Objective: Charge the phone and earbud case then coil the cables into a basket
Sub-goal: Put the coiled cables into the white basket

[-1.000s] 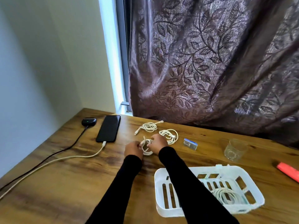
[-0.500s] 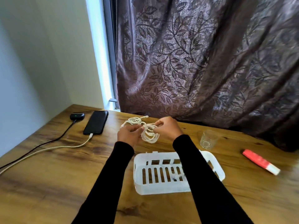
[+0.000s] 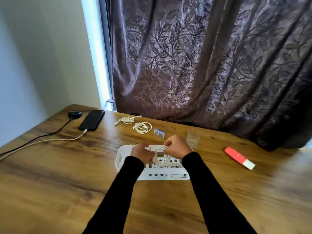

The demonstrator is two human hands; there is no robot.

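Both hands, left hand (image 3: pixel 143 153) and right hand (image 3: pixel 176 149), pinched a coiled white cable (image 3: pixel 161 157) over the white basket (image 3: pixel 119 160); phone (image 3: pixel 92 119) lay charging at ten o'clock

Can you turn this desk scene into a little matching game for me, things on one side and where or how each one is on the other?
Things:
1. phone
2. earbud case
3. white basket
4. red tube

Places or states:
A. lies at the right of the table, untouched
B. black cable plugged in, green light showing
C. under both hands, a coiled cable already inside
D. white cable plugged in, screen dark

Pairs: 1-D, 2-B, 3-C, 4-A
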